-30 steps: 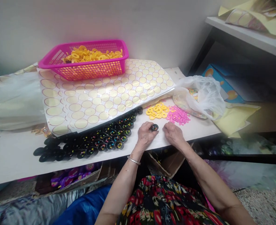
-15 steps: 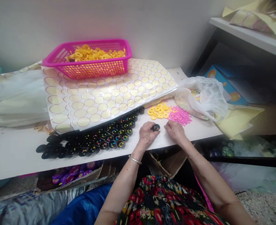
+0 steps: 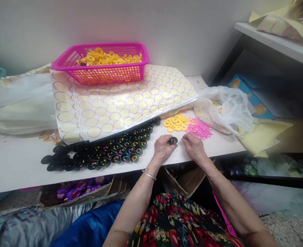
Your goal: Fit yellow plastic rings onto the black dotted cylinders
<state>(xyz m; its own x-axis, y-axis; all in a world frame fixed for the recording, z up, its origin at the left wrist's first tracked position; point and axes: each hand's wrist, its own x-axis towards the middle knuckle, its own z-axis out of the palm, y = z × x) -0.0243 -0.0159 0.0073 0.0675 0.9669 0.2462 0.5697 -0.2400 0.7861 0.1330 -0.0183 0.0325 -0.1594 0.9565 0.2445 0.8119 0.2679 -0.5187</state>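
Black cup (image 3: 173, 140) is pinched in my left hand (image 3: 164, 149); my right hand (image 3: 193, 146) curls near pink beads (image 3: 200, 129). Holding anything? I can't tell.

Left forearm (image 3: 137, 197) bare, slanting forward and inward | left hand (image 3: 164, 148) curled in a grip, knuckles bent | right forearm (image 3: 225, 187) also bare, mirroring that slant from where I stand | right hand (image 3: 194, 146) bunched, fingers (image 3: 188, 137) bent inward | both hands near each other, not touching
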